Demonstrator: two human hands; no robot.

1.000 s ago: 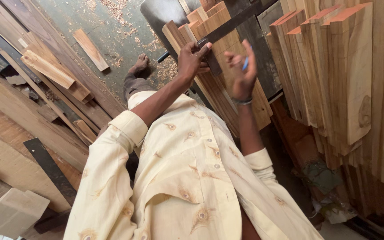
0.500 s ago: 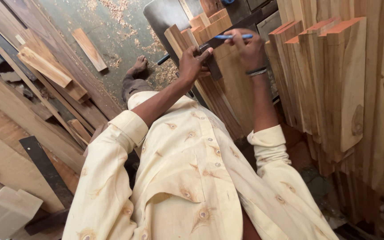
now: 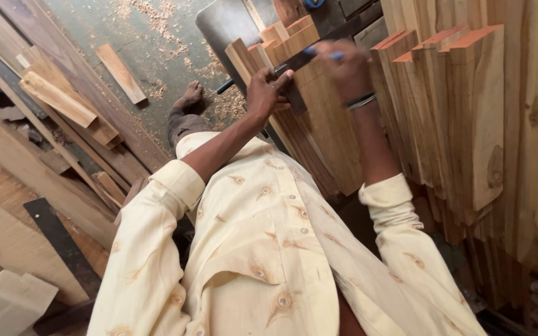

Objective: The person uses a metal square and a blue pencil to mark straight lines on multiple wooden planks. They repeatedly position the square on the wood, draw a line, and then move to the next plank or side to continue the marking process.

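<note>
Rightward slid the right hand (image 3: 347, 65) gripping a pen (image 3: 334, 55); left hand (image 3: 266, 92) presses square (image 3: 294, 62)

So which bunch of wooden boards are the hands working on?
The left bunch of upright brown wooden boards: the left hand presses a dark metal square on it, the right hand holds a blue pen. The paler boards stand untouched.

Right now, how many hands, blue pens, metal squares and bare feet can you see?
Hands: 2, the left hand pressing the square and the right hand, which is blurred
Blue pens: 1, the pen in the right hand
Metal squares: 1, the try square lying on the upright planks
Bare feet: 1, the foot on the sawdust floor
Total: 5
</note>
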